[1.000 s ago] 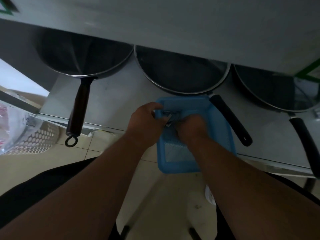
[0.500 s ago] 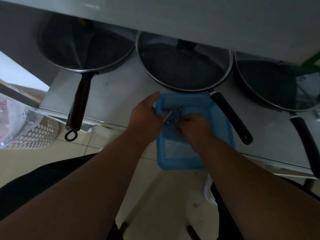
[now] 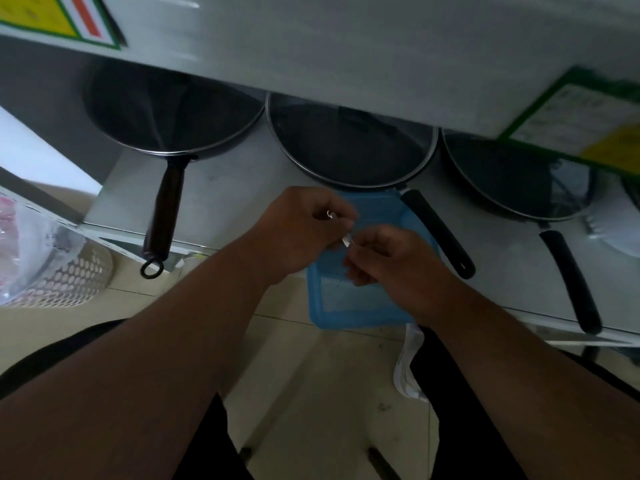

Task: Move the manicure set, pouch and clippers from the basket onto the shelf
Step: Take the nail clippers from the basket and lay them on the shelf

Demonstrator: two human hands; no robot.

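A blue plastic basket (image 3: 360, 306) with a mesh bottom sits at the front edge of the lower shelf (image 3: 221, 199), partly overhanging it. Both hands hover above the basket. My left hand (image 3: 298, 233) is closed around small metal clippers (image 3: 337, 223); a ring and a silver tip stick out of the fingers. My right hand (image 3: 391, 258) pinches the silver tip from the other side. What lies inside the basket is mostly hidden by the hands. No pouch or manicure set is visible.
Three dark pans stand on the shelf: left pan (image 3: 166, 123), middle pan (image 3: 349, 143), right pan (image 3: 512, 174), with handles pointing toward me. The middle pan's handle (image 3: 438, 233) runs beside the basket. An upper shelf (image 3: 346, 46) overhangs. A white perforated bin (image 3: 69, 275) stands at left.
Both hands have lifted out of the basket with the metal clippers held between them. The view has tilted up slightly, showing more of the upper shelf.
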